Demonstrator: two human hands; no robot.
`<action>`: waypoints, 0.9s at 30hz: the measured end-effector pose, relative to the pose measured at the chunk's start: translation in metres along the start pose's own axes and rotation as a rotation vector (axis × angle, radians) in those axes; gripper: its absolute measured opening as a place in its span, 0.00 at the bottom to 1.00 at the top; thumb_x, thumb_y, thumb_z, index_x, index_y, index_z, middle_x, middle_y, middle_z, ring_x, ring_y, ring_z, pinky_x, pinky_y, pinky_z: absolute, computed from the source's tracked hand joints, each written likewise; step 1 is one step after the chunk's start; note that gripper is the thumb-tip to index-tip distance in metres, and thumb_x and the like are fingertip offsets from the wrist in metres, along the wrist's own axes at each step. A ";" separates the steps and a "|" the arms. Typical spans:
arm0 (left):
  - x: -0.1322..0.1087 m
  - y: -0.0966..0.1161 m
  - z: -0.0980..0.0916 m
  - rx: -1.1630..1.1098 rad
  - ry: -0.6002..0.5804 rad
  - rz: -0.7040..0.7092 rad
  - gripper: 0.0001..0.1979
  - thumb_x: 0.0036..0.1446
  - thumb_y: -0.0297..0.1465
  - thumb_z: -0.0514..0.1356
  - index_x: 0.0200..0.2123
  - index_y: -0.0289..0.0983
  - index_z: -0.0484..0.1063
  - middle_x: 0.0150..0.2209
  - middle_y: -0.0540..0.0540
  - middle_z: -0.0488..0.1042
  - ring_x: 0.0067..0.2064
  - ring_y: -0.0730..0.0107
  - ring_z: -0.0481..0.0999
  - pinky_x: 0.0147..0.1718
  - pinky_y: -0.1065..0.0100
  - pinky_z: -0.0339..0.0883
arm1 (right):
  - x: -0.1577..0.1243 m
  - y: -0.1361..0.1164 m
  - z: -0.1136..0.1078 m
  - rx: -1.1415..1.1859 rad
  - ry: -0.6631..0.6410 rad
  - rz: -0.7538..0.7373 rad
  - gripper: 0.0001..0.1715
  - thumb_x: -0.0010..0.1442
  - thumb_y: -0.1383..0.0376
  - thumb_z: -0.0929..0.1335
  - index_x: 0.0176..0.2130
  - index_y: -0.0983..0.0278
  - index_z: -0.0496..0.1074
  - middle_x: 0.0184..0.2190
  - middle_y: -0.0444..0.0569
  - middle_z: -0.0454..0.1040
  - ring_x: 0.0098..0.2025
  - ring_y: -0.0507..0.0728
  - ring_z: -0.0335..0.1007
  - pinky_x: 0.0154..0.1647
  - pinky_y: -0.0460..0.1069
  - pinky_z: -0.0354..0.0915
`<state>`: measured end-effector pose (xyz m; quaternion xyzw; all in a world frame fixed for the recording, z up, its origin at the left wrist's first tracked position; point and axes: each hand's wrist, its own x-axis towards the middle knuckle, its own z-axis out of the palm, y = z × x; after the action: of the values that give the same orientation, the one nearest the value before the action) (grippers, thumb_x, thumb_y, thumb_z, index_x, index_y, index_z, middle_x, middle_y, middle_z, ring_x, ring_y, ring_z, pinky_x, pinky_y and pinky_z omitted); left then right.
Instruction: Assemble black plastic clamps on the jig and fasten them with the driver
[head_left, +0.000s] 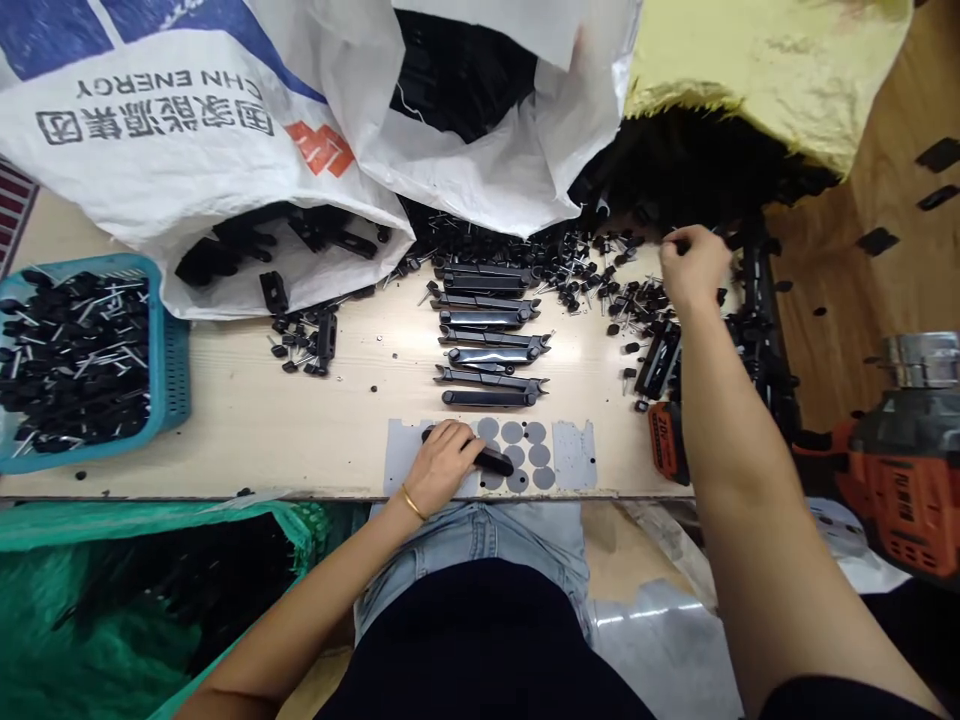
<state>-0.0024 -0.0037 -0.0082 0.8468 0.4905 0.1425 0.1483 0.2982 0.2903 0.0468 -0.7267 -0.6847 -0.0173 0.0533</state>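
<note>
My left hand [444, 462] is closed over a black elongated plastic part [493, 460] at the table's front edge. That part lies across a grey sheet with round discs [538, 455]. At the far right, my right hand [694, 265] reaches out with curled fingers near the mouth of the yellow sack. Whatever those fingers hold, if anything, is hidden. Loose black-headed screws [645, 305] lie around and below that hand. In the middle of the table, several long black plastic parts [491, 345] lie in a stacked row, crosswise to me.
A blue basket [174, 370] of black-headed screws stands at left. White sacks [247, 180] and a yellow sack [757, 60] with black parts line the back. An orange power drill [900, 500] is at right. A green sack [225, 525] hangs below the front edge.
</note>
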 end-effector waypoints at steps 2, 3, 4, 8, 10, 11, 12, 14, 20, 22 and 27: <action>0.002 -0.003 -0.001 -0.009 -0.001 0.006 0.07 0.55 0.26 0.62 0.39 0.36 0.70 0.38 0.43 0.73 0.41 0.60 0.73 0.44 0.58 0.68 | -0.019 0.006 -0.024 0.101 0.122 0.107 0.20 0.63 0.69 0.58 0.47 0.75 0.72 0.44 0.65 0.74 0.46 0.57 0.68 0.47 0.51 0.58; 0.003 -0.003 0.000 -0.016 -0.001 0.009 0.08 0.55 0.26 0.63 0.39 0.36 0.70 0.39 0.43 0.74 0.42 0.60 0.72 0.43 0.59 0.68 | -0.031 0.007 -0.037 0.138 0.194 0.170 0.19 0.63 0.68 0.59 0.47 0.74 0.72 0.44 0.63 0.75 0.46 0.56 0.69 0.47 0.50 0.58; 0.005 -0.004 0.000 -0.023 -0.003 0.009 0.09 0.54 0.26 0.63 0.40 0.35 0.70 0.40 0.43 0.74 0.42 0.59 0.72 0.43 0.59 0.68 | -0.044 0.007 -0.051 0.148 0.267 0.177 0.19 0.63 0.67 0.59 0.46 0.74 0.73 0.44 0.62 0.75 0.45 0.56 0.70 0.46 0.49 0.59; 0.011 -0.003 0.000 -0.016 -0.044 -0.033 0.11 0.52 0.26 0.64 0.40 0.35 0.69 0.43 0.42 0.74 0.42 0.59 0.72 0.40 0.61 0.67 | -0.096 -0.005 -0.100 0.090 0.415 0.170 0.18 0.62 0.64 0.61 0.41 0.72 0.75 0.36 0.58 0.77 0.37 0.55 0.70 0.39 0.49 0.59; 0.013 -0.002 -0.002 -0.010 -0.075 -0.062 0.11 0.52 0.26 0.64 0.39 0.35 0.69 0.43 0.43 0.74 0.43 0.58 0.72 0.39 0.61 0.67 | -0.114 -0.014 -0.114 0.030 0.274 0.158 0.15 0.60 0.64 0.63 0.35 0.70 0.76 0.29 0.56 0.76 0.32 0.54 0.68 0.35 0.50 0.58; 0.014 -0.001 -0.003 -0.010 -0.091 -0.074 0.10 0.52 0.26 0.64 0.39 0.35 0.69 0.43 0.43 0.74 0.43 0.58 0.72 0.39 0.61 0.67 | -0.120 -0.019 -0.115 -0.001 0.138 0.145 0.14 0.59 0.63 0.64 0.31 0.69 0.76 0.26 0.55 0.74 0.30 0.54 0.67 0.34 0.50 0.58; 0.014 0.000 -0.004 -0.011 -0.104 -0.086 0.10 0.52 0.25 0.64 0.39 0.35 0.69 0.43 0.43 0.74 0.43 0.58 0.72 0.39 0.61 0.66 | -0.124 -0.025 -0.112 -0.032 -0.024 0.129 0.15 0.58 0.62 0.65 0.28 0.69 0.75 0.25 0.56 0.73 0.30 0.55 0.67 0.33 0.51 0.58; 0.014 0.001 -0.007 -0.012 -0.117 -0.103 0.10 0.52 0.25 0.64 0.38 0.36 0.69 0.41 0.43 0.74 0.42 0.57 0.72 0.40 0.61 0.66 | -0.129 -0.037 -0.096 -0.082 -0.340 0.105 0.18 0.57 0.57 0.66 0.25 0.69 0.73 0.25 0.58 0.72 0.32 0.58 0.68 0.33 0.52 0.60; 0.008 0.001 -0.012 -0.066 -0.053 -0.116 0.07 0.54 0.24 0.62 0.38 0.36 0.70 0.34 0.43 0.74 0.41 0.56 0.71 0.38 0.59 0.64 | -0.154 -0.047 -0.033 -0.023 -0.278 0.142 0.36 0.52 0.45 0.69 0.47 0.71 0.67 0.36 0.64 0.73 0.43 0.68 0.70 0.42 0.60 0.64; 0.006 0.000 -0.013 -0.111 0.001 -0.107 0.09 0.54 0.25 0.61 0.40 0.36 0.71 0.36 0.42 0.74 0.41 0.56 0.71 0.40 0.58 0.65 | -0.171 -0.037 -0.024 0.015 -0.285 0.174 0.36 0.53 0.44 0.68 0.46 0.70 0.66 0.35 0.63 0.73 0.42 0.69 0.71 0.41 0.60 0.64; 0.008 0.010 -0.013 -0.328 0.128 -0.165 0.12 0.56 0.27 0.60 0.45 0.37 0.71 0.38 0.44 0.75 0.41 0.60 0.72 0.41 0.61 0.67 | -0.209 -0.014 -0.002 0.129 -0.523 0.194 0.19 0.50 0.51 0.69 0.28 0.64 0.65 0.26 0.53 0.71 0.35 0.63 0.70 0.36 0.54 0.63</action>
<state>0.0043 0.0001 0.0079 0.7574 0.5369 0.2615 0.2640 0.2715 0.0829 0.0292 -0.7638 -0.6020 0.2194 -0.0776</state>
